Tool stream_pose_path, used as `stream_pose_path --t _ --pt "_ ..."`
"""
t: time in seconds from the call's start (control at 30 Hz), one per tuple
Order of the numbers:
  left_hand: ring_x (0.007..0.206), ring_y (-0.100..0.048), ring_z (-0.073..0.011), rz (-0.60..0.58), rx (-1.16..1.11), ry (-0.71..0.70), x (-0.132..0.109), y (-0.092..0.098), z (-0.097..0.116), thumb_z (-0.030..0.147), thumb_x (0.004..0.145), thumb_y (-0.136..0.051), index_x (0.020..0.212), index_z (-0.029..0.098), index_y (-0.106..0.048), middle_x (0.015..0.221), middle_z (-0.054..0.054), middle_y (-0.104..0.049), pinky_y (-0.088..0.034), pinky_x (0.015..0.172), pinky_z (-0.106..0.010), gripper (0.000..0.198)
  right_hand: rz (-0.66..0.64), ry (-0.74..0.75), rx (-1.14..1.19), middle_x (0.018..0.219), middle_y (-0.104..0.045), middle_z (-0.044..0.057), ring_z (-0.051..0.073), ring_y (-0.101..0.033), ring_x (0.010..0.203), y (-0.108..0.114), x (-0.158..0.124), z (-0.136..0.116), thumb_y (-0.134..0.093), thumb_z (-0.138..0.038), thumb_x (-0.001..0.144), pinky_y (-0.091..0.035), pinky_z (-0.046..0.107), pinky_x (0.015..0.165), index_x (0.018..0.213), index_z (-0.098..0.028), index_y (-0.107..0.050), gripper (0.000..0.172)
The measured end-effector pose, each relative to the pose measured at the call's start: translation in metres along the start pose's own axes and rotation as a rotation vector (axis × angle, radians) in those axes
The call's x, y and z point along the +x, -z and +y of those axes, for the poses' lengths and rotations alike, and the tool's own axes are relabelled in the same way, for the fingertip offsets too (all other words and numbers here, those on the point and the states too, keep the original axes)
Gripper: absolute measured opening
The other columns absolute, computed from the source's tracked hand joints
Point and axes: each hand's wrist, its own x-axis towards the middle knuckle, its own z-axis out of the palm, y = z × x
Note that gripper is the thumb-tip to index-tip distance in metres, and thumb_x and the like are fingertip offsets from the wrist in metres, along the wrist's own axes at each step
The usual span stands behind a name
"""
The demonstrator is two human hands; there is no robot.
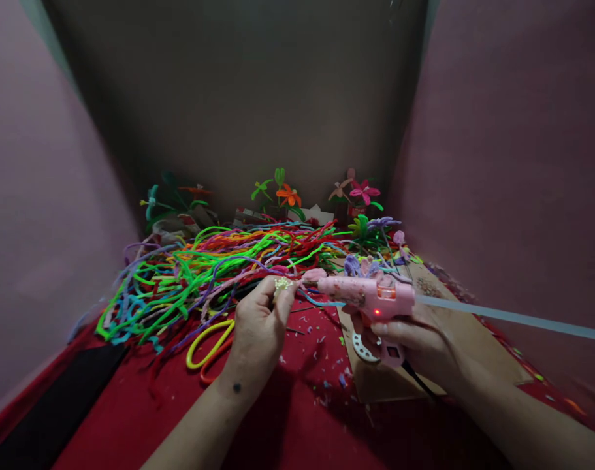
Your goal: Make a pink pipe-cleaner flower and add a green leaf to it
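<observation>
My right hand (pixel 400 333) is wrapped round the handle of a pink hot glue gun (pixel 366 294). A red light glows on the gun's side, and a long translucent glue stick (pixel 517 316) sticks out of its back end. In my left hand (pixel 260 326), thumb and fingers pinch a small bunch of pale yellow flower stamens (pixel 283 284). The gun's nozzle points left, close to my left fingertips; whether it touches the stamens I cannot tell. A pink fuzzy petal (pixel 314 275) shows just behind the nozzle.
A heap of colourful pipe cleaners (pixel 228 261) covers the back of the red cloth (pixel 307 391). Finished pipe-cleaner flowers (pixel 290 194) stand along the rear wall. Under the gun lies a cardboard sheet (pixel 395 378). Fuzz scraps are scattered about, and pink walls flank both sides.
</observation>
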Motion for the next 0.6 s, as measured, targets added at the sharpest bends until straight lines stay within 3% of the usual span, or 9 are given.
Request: stream_pose_path --t 0.1,0.37,0.6 --pt "0.058 -0.043 -0.0110 0.005 0.010 0.008 -0.0002 -0.0002 -0.0010 0.030 0.080 -0.054 0.067 0.017 -0.057 0.059 0.004 -0.049 -0.035 0.058 -0.022 0.019 -0.066 -0.085 0.065 0.064 -0.063 0.004 0.019 -0.058 0.056 0.0003 -0.0027 0.0022 -0.052 -0.030 0.078 -0.046 0.029 0.044 0.102 -0.023 -0.066 0.029" --pt "0.057 -0.043 -0.0109 -0.002 0.007 -0.003 -0.0009 -0.0005 -0.0034 0.030 0.080 -0.054 0.069 0.017 -0.058 0.058 0.004 -0.050 -0.035 0.056 -0.022 0.018 -0.063 -0.229 0.235 0.071 -0.062 0.006 0.017 -0.054 0.056 0.0007 -0.0044 -0.0001 -0.057 -0.030 0.076 -0.045 0.027 0.047 0.100 -0.018 -0.065 0.029" --pt "0.057 -0.041 -0.0107 0.007 0.031 -0.025 -0.0013 -0.0011 -0.0068 0.030 0.080 -0.055 0.072 0.017 -0.060 0.060 0.004 -0.049 -0.034 0.056 -0.022 0.016 -0.079 -0.217 0.231 0.067 -0.061 0.005 0.017 -0.053 0.055 0.0015 -0.0028 0.0005 -0.059 -0.030 0.074 -0.045 0.027 0.045 0.098 -0.020 -0.067 0.026"
